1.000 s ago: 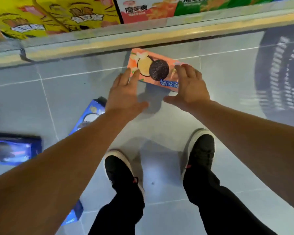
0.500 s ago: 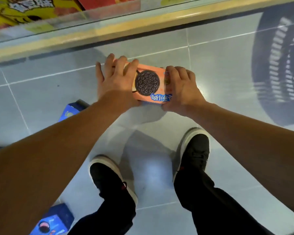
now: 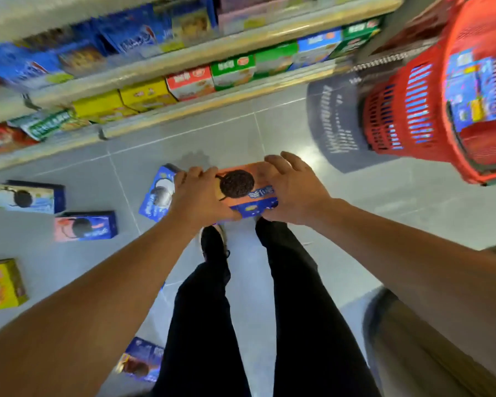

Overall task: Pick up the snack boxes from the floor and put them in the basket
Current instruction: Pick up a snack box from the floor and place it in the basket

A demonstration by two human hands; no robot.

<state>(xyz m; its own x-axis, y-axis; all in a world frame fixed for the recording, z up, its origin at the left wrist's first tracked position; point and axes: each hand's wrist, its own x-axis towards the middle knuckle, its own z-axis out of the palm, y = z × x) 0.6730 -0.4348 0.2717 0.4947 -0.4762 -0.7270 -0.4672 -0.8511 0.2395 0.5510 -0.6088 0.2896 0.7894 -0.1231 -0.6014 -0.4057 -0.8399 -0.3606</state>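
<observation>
Lifted off the tiles since half a second ago, the orange box (image 3: 248, 188) now hangs at frame centre above the person's legs (image 3: 292, 296), and the view has swung up to take in shelves and basket. Left hand (image 3: 196, 199) clamps the box's left end, fingers curled over the top edge; right hand (image 3: 294, 190) clamps the right end, fingers spread across the top and thumb under the blue side.

Just left of the left hand, a blue box (image 3: 158, 196) lies tilted on the floor (image 3: 384, 213). Further left lie a white-and-blue box (image 3: 26, 197) and a pink-and-blue box (image 3: 85, 226), well apart from each other. A yellow box (image 3: 2, 285) sits at the left edge, and another blue box (image 3: 142, 359) lies at lower centre beside the left leg.

Grey glossy tiles with pale grout lines make up the floor. Shelving (image 3: 184, 81) stocked with blurred cartons runs across the top of the frame, its base edge meeting the tiles along a slanted line. At upper right the red basket (image 3: 407, 110) holds blue packs and casts a slotted shadow on the tiles. Between the box and the basket the floor is bare.
</observation>
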